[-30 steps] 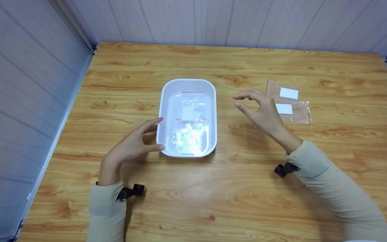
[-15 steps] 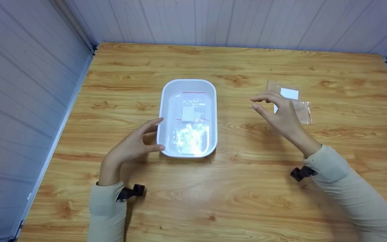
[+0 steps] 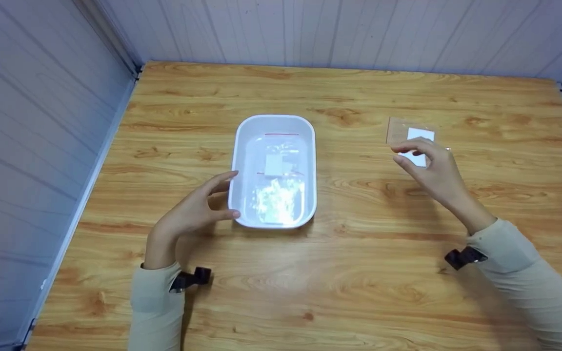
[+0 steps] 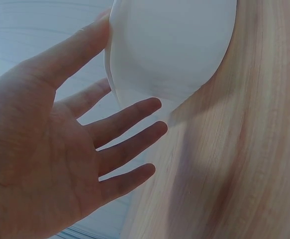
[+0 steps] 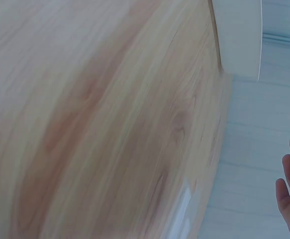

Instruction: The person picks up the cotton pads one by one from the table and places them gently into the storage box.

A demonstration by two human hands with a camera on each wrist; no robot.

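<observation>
A white plastic tub stands left of the table's middle, holding clear zip bags with red seal lines. My left hand touches its left rim with the thumb and a fingertip. In the left wrist view, the other fingers extend straight beside the tub wall. To the right, my right hand hovers with thumb and index fingertips apart and nothing between them. Below it lie two clear zip bags with white labels: the farther bag shows, while the nearer bag's label is partly covered by my fingers.
The tub and bags rest on a wood-grain table. Pale panel walls stand behind it and along its left side. Glare brightens the near end of the tub's inside.
My right hand has moved rightward from beside the tub to over the bags, its thumb and fingers still apart. My left hand and the tub have stayed put.
</observation>
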